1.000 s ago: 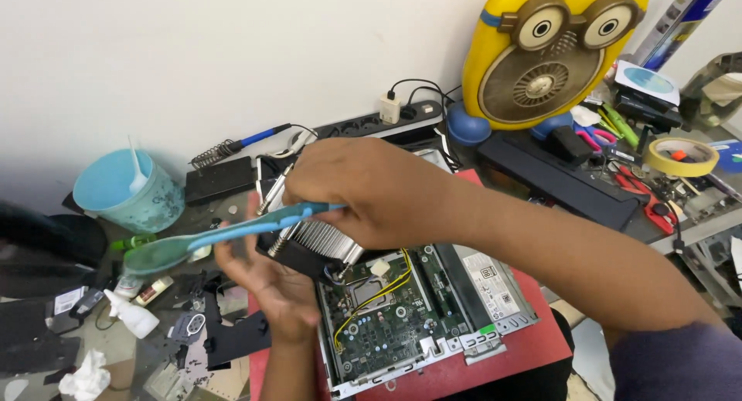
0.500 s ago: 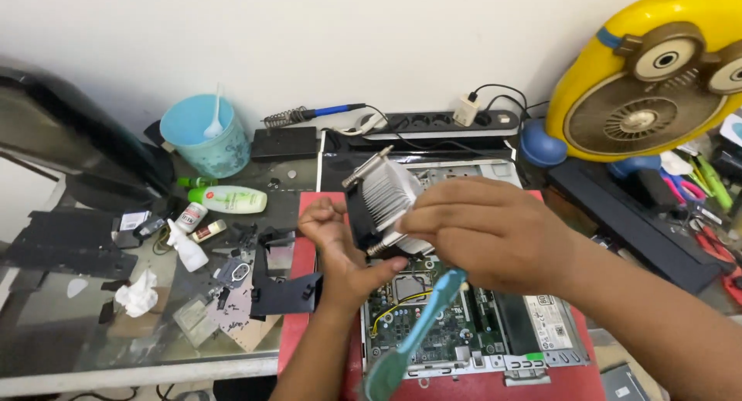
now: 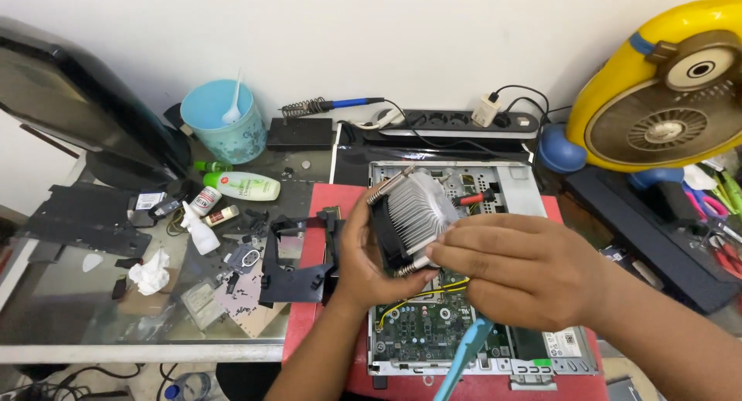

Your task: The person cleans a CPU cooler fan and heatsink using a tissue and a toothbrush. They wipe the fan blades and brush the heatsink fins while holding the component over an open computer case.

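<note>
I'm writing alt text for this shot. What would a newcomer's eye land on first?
At centre, the left hand and right hand hold a finned metal heatsink above an opened computer case with a green circuit board. A big yellow fan fills the upper right; a light blue cup stands upper left.

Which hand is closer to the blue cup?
Left. The left hand sits nearer the blue cup at the desk's back left; the right hand is farther right.

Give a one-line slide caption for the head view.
Both hands, left and right, hold a finned heatsink above an open computer board; right also holds a blue brush.
</note>
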